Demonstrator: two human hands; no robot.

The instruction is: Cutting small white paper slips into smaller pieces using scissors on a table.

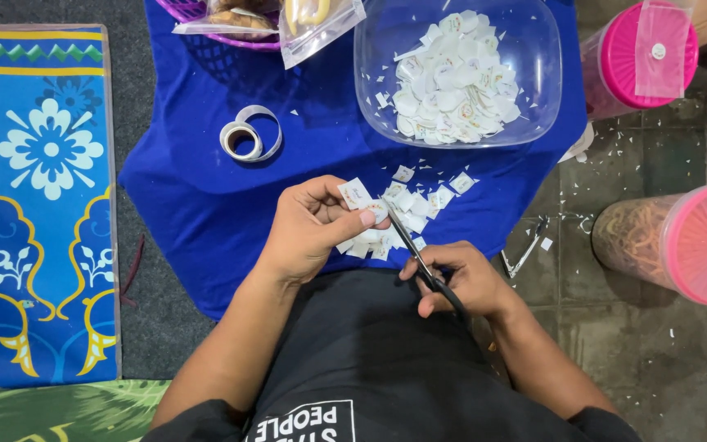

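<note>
Head view — cutting stage, by the look of it: small printed paper labels are being trimmed one at a time over a blue cloth [206,155] spread on the floor.

Left hand [308,229] is curled, thumb and forefinger pinched shut on one small label [354,194], held up just in front of the blades. Right hand [460,280] is closed through the handles of a pair of scissors [409,245]; the blades point up and left toward the pinched label, tips just beside it (whether they are parted or shut I cannot tell).

Under both hands lies a loose heap of cut labels [419,205] on the cloth. Beyond it, a clear plastic bowl [533,49] holds a larger pile of trimmed pieces. A roll of backing strip [243,141] sits apart to the left.

Judgement: the next move calls for a steady pinch and a slow turn of the paper into the blades — fingertips sit close to the cutting edge.

Right edge: two pink-lidded jars [681,245], paper scraps strewn over the tiled floor [656,368]
</note>
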